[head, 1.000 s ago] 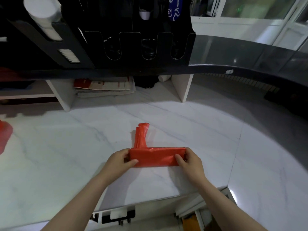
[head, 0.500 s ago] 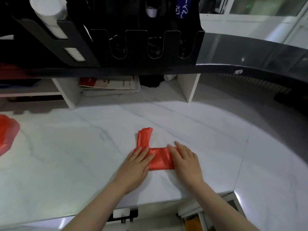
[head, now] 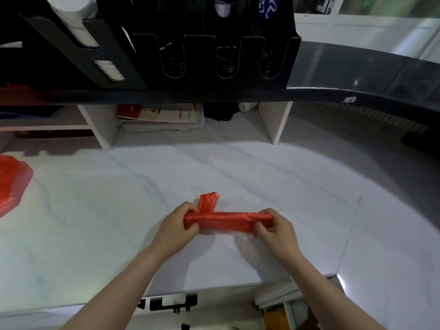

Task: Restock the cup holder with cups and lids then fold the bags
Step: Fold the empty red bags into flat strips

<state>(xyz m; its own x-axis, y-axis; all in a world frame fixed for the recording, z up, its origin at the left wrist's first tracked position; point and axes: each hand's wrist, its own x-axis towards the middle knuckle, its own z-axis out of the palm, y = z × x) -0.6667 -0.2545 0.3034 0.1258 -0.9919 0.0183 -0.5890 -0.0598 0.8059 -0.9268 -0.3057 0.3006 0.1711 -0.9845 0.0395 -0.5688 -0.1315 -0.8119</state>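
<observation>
Red plastic bag [head: 228,221] was already down to a narrow strip here, and it looked lifted a bit off the marble counter [head: 107,210], near the front edge. I had the left hand [head: 176,232] gripping one end and the right hand [head: 278,232] gripping the other, with fingers curled round the plastic on both sides. That pulled the strip taut between them, which I'd guess was to flatten the creases before the next fold. The handle end [head: 209,201] poked up loose just behind the left hand, not tucked in yet. The cup holder [head: 214,55] on the dark shelf showed white cups [head: 71,17] at its left, but the front slots were too dark to read. Another red bag [head: 12,184] sat well off to the left, probably next in line.
</observation>
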